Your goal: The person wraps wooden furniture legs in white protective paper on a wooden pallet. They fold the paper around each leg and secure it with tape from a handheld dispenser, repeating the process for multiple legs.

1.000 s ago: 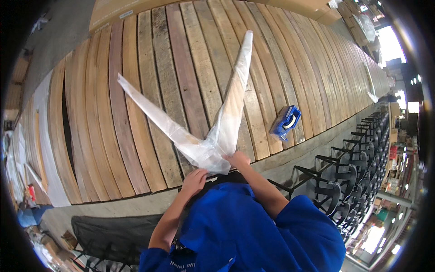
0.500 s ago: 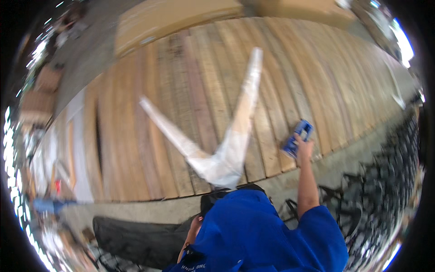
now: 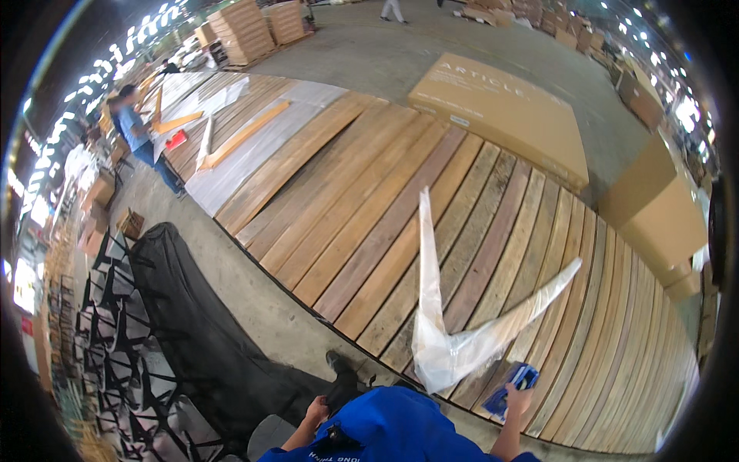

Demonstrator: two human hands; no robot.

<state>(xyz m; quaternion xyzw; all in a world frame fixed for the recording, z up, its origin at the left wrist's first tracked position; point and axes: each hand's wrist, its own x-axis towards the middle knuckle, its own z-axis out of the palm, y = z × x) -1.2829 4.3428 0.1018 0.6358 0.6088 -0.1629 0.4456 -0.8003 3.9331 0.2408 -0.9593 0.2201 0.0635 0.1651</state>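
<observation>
My right hand [image 3: 520, 399] is closed round a blue tool that looks like a tape dispenser [image 3: 508, 390], over the near edge of the wooden slat table. Left of it on the slats lies a V-shaped wooden piece [image 3: 446, 350] wrapped in whitish, see-through plastic film, its two narrow ends pointing away from me and its corner close to my body. My left hand [image 3: 315, 410] hangs low beside my blue shirt, apart from the table; its fingers are too small to make out.
The slat table [image 3: 369, 262] stretches left and right. Beyond it are a large cardboard box [image 3: 500, 115] and another box [image 3: 654, 208]. At the far left a person [image 3: 138, 131] stands by similar wooden pieces. Black cloth [image 3: 200, 323] and stacked black-legged items [image 3: 131, 339] lie on the left.
The view has swung to the left, bringing the person and the far table end into clearer sight. The blue dispenser remains in my right hand; the wrapped piece still lies on the slats.
</observation>
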